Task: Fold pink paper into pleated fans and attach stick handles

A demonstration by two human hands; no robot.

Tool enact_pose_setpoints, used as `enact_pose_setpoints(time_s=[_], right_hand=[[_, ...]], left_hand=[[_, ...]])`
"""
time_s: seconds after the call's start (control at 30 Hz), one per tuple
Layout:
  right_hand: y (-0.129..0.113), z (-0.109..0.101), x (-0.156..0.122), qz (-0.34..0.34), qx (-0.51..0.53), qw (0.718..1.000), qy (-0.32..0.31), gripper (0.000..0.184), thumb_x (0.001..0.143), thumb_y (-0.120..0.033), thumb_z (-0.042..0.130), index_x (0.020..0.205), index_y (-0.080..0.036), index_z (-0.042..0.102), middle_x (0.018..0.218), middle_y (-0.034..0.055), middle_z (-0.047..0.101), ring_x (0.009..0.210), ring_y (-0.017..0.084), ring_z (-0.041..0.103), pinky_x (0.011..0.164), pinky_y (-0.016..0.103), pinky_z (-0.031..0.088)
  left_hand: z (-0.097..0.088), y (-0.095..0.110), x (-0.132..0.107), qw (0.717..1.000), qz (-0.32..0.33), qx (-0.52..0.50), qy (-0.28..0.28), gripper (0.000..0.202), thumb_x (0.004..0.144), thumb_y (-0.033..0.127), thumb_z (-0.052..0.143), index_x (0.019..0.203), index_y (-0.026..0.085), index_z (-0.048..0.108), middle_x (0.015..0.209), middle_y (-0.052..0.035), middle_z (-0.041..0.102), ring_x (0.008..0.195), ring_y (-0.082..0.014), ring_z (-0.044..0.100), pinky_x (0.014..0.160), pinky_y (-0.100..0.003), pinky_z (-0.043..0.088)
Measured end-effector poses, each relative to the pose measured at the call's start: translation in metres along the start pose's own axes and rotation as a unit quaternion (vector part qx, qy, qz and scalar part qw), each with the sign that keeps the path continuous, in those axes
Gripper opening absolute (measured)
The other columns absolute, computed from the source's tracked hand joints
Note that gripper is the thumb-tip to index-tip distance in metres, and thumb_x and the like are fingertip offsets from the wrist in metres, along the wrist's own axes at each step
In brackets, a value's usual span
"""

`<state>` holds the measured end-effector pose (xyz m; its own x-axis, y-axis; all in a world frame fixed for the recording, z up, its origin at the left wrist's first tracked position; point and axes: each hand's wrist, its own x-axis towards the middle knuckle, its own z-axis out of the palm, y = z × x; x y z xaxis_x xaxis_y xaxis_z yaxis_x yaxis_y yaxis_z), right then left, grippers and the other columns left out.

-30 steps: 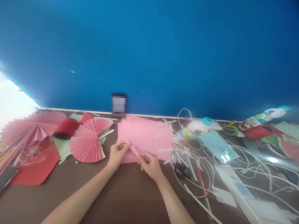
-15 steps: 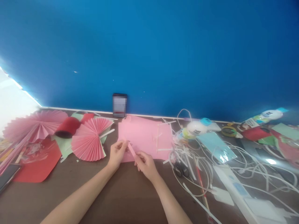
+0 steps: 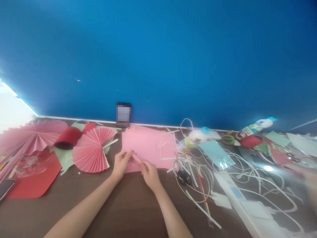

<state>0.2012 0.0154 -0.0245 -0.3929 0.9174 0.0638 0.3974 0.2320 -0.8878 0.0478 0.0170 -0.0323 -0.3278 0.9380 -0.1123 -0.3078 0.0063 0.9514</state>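
Note:
A narrow pink paper strip (image 3: 136,158) stretches between my two hands. My left hand (image 3: 121,163) pinches its left end, and my right hand (image 3: 150,174) grips the right end with fingers closed. Both hands are over the lower edge of a pink paper sheet (image 3: 145,138) lying on the dark table. White strips (image 3: 161,147) rest on the sheet's right side. Left of my hands lies a pleated pink paper fan (image 3: 92,152) with a white stick. Black-handled scissors (image 3: 184,177) lie to the right among paper scraps.
A phone-like device (image 3: 123,115) leans on the blue wall. A red roll (image 3: 68,138), a larger pink fan (image 3: 37,134) and red paper (image 3: 34,181) fill the left. Glue bottles (image 3: 196,136), cables and a power strip (image 3: 234,195) crowd the right. Another person's blurred hand (image 3: 307,175) reaches in there.
The strip has turned flatter between my hands, with the right hand slightly changed in grip. The view has shifted a little rightward. Another person's hand has appeared at the right edge.

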Motion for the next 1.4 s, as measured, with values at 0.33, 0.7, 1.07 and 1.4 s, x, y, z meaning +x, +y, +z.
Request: enact_pose_setpoints(time_s=[0.33, 0.7, 1.07, 1.4], right_hand=[[-0.005, 0.002, 0.001, -0.017, 0.014, 0.998, 0.058, 0.028, 0.087, -0.033, 0.039, 0.073, -0.018, 0.057, 0.054, -0.0032, 0.047, 0.053, 0.012, 0.046, 0.054, 0.022, 0.035], [-0.018, 0.010, -0.033, -0.018, -0.028, 0.995, 0.093, 0.032, 0.086, -0.028, 0.037, 0.065, -0.017, 0.059, 0.046, -0.0033, 0.047, 0.048, 0.011, 0.044, 0.048, 0.020, 0.032], [0.008, -0.107, -0.075, 0.110, -0.280, 0.899, 0.318, 0.025, 0.077, -0.031, 0.052, 0.094, -0.015, 0.061, 0.096, 0.0138, 0.057, 0.094, 0.026, 0.053, 0.082, 0.036, 0.039], [0.028, -0.131, -0.091, 0.136, -0.321, 0.884, 0.312, 0.027, 0.073, -0.034, 0.055, 0.093, -0.017, 0.060, 0.093, 0.0090, 0.058, 0.085, 0.022, 0.057, 0.078, 0.033, 0.044]], left_hand=[[-0.002, 0.001, 0.002, 0.998, -0.010, -0.030, -0.060, 0.030, 0.067, 0.039, 0.067, 0.078, 0.011, 0.067, 0.085, -0.0100, 0.069, 0.082, -0.0223, 0.065, 0.080, -0.032, 0.049], [-0.006, 0.001, -0.010, 0.972, -0.093, -0.216, -0.009, 0.025, 0.072, 0.023, 0.065, 0.092, 0.009, 0.064, 0.086, -0.0128, 0.069, 0.088, -0.0217, 0.065, 0.085, -0.035, 0.049], [-0.014, 0.011, -0.032, 0.963, -0.120, -0.241, 0.007, 0.020, 0.069, 0.023, 0.066, 0.085, 0.010, 0.065, 0.064, -0.0026, 0.066, 0.056, -0.0098, 0.062, 0.057, -0.019, 0.053], [-0.010, 0.013, -0.031, 0.967, -0.166, -0.186, -0.045, 0.025, 0.069, 0.025, 0.066, 0.087, 0.008, 0.065, 0.068, -0.0055, 0.067, 0.059, -0.0121, 0.063, 0.055, -0.020, 0.051]])
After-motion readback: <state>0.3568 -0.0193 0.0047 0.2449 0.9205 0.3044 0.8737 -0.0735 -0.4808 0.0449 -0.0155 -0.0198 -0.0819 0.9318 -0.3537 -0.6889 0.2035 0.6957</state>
